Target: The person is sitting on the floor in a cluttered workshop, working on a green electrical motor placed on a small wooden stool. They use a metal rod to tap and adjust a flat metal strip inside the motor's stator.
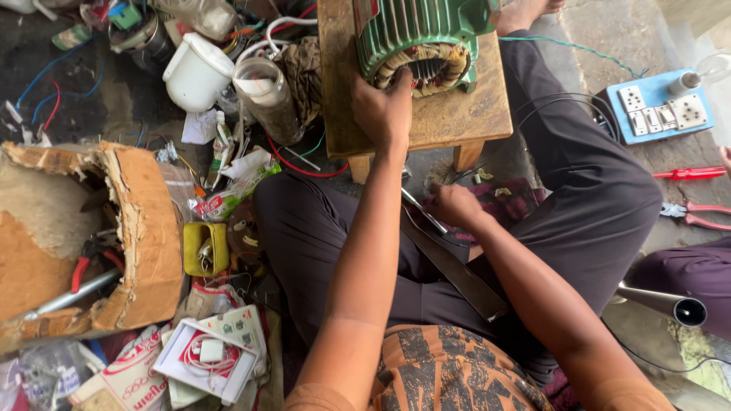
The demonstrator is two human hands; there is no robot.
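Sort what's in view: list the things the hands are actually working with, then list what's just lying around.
In hand:
- green motor stator, left hand on its windings
- thin metal tool, held in right hand
- small wooden stool bearing the stator

Lying about:
- white plastic jug
- torn cardboard box
- blue switchboard
- red pliers
- yellow tray

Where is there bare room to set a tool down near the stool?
The wooden stool top is bare right of the left hand, below the green motor stator. Bare floor lies between the stool and the blue switchboard. Left, around the white jug, is crowded.
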